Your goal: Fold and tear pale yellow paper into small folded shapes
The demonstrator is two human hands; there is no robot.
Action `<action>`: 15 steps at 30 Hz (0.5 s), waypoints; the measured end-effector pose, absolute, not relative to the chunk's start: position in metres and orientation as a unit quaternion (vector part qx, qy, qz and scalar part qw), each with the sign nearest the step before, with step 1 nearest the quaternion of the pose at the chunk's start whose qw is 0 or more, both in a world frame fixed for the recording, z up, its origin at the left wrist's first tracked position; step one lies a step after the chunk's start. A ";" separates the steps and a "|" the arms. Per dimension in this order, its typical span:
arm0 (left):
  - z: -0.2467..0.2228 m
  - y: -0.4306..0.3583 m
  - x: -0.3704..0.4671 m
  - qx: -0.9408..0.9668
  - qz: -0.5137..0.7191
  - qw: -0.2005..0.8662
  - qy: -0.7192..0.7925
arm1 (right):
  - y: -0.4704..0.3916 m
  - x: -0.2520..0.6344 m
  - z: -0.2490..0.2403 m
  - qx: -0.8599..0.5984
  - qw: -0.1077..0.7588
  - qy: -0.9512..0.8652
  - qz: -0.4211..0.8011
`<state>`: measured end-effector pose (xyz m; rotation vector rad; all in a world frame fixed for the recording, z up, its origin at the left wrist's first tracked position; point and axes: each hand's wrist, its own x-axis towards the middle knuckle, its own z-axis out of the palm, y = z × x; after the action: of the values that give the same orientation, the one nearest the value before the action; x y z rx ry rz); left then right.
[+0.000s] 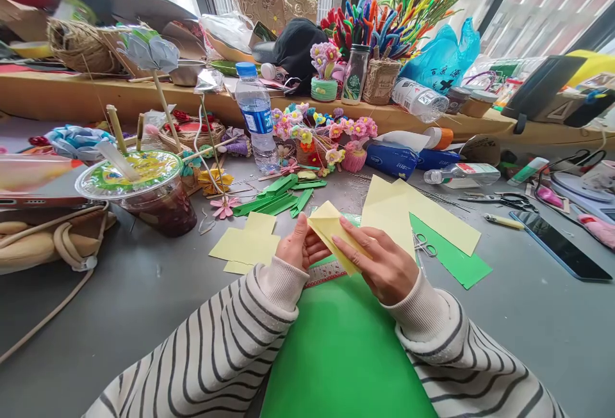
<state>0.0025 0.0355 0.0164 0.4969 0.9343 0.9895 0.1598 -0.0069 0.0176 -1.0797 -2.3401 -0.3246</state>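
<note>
A folded piece of pale yellow paper (pixel 325 221) is held between my two hands above the table. My left hand (pixel 298 246) pinches its left corner near the thumb. The fingers of my right hand (pixel 382 261) press along its right side. Beneath my hands lie a ruler (pixel 327 272) with a red edge and a large green sheet (pixel 346 354). Yellow paper pieces (pixel 245 244) rest to the left. On the right, larger yellow sheets (pixel 439 216) overlap a green sheet (pixel 466 269), with small scissors (pixel 425 245) beside them.
A lidded drink cup (pixel 163 203) and folded green strips (pixel 273 197) stand or lie at the left. A water bottle (pixel 257 120) and crafted flowers (pixel 317 133) are behind. Black scissors (pixel 504 199) and a phone (pixel 560 245) lie at the right.
</note>
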 end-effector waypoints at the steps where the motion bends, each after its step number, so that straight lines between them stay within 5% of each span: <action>1: 0.016 0.035 0.002 0.230 0.452 0.750 0.424 | -0.007 0.159 0.018 -0.403 0.266 -0.867 -0.119; 6: 0.013 0.031 0.002 0.302 0.475 0.721 0.404 | -0.011 0.156 0.023 -0.391 0.255 -0.880 -0.088; 10: 0.015 0.029 0.003 0.320 0.456 0.719 0.416 | -0.012 0.159 0.028 -0.373 0.368 -0.851 -0.008; 15: 0.018 0.021 0.006 0.411 0.363 0.736 0.398 | -0.005 0.166 0.023 -0.524 0.486 -0.639 0.285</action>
<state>0.0060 0.0214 0.0182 0.9023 0.8749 0.7971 0.1656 -0.0052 0.0231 -1.2748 -1.5540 0.6944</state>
